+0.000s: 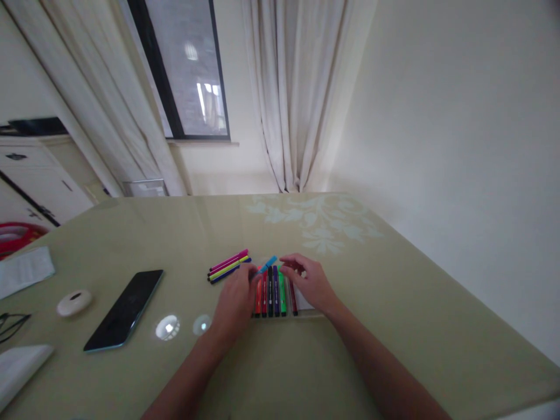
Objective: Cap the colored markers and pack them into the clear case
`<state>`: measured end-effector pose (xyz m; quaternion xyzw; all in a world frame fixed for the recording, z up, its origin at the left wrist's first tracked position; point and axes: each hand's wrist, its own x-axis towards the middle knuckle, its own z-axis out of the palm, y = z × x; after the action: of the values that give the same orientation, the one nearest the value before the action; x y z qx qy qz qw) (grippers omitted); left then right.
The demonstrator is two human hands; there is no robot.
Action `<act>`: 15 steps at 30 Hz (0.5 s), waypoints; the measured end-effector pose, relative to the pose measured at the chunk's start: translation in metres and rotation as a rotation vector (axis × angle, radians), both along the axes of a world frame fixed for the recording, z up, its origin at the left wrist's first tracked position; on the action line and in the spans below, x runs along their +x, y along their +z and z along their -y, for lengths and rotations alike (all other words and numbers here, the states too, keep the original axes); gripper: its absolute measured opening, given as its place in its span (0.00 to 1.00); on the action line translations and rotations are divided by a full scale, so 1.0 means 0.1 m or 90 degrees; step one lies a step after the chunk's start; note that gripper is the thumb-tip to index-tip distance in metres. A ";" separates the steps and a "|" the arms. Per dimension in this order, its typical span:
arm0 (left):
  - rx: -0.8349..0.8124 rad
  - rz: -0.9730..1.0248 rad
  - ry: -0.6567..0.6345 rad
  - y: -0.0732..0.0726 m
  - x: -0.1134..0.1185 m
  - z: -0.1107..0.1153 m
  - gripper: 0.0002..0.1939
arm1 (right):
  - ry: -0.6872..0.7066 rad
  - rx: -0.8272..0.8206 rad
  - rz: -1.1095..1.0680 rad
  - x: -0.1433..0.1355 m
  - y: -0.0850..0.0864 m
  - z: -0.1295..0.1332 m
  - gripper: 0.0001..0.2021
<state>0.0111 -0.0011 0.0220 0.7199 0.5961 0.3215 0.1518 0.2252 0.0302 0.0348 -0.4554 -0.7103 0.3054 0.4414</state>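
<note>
My left hand (238, 294) is closed on a light-blue felt-tip pen (268, 264), which slants up to the right from its fingers. Below it, a row of felt-tip pens (270, 294) in orange, red, black, purple and green lies in a shallow clear tray (310, 313). My right hand (311, 282) hovers over the tray's right part, its thumb and forefinger apart and nothing visible between them. Close under it are the green pen (282, 294) and a dark red pen (293, 298), with a gap between these two. Some fingers of both hands are hidden.
Several pink, yellow and blue pens (228, 266) lie left of the tray. Further left are a phone (125, 310), a white oval case (74, 303), a dark cable (13, 324) and a white object (21, 370). A wall (459, 146) borders the table's right side.
</note>
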 end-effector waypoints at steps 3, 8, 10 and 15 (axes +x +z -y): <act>-0.006 0.091 -0.084 -0.02 0.16 0.10 0.11 | 0.071 -0.054 -0.090 -0.07 0.00 0.04 0.10; -0.029 0.135 -0.125 -0.01 0.20 0.18 0.11 | 0.123 -0.159 -0.246 -0.09 0.00 0.04 0.12; -0.013 0.116 -0.142 -0.02 0.19 0.18 0.10 | 0.114 -0.185 -0.299 -0.07 0.02 0.03 0.12; 0.098 -0.070 -0.298 -0.11 0.22 0.23 0.21 | -0.028 -0.155 -0.330 0.11 0.04 -0.11 0.13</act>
<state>0.0334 -0.0236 0.0113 0.8640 0.3945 0.2825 0.1345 0.2366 0.0411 0.0385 -0.4272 -0.5221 0.4847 0.5568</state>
